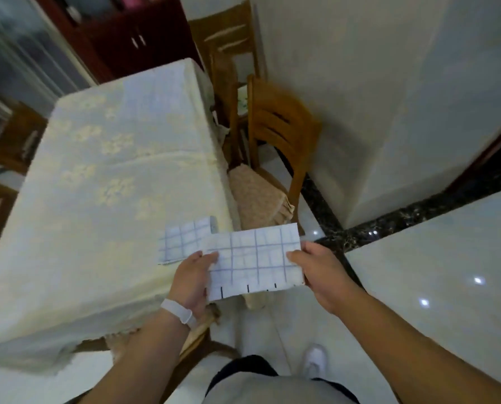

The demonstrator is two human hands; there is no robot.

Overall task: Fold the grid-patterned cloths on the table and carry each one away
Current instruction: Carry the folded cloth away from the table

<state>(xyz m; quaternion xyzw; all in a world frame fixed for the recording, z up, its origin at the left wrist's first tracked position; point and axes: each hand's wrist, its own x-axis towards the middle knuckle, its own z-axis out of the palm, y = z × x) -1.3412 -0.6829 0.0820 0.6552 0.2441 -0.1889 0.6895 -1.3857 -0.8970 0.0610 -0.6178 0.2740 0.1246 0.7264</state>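
A folded white cloth with a blue grid (255, 262) is held in the air off the table's near right corner. My left hand (192, 279) grips its left edge, thumb on top. My right hand (320, 269) grips its right edge the same way. A second grid-patterned cloth (182, 239), also folded, lies on the table (97, 185) near that corner, partly hidden behind the held one. The table is covered by a pale yellow floral tablecloth.
A wooden chair with a beige cushion (272, 158) stands at the table's right side, with another chair (229, 39) behind it. A white wall corner (389, 112) stands to the right. The glossy tiled floor (433, 287) has a dark border strip. A dark red cabinet (127, 33) stands at the back.
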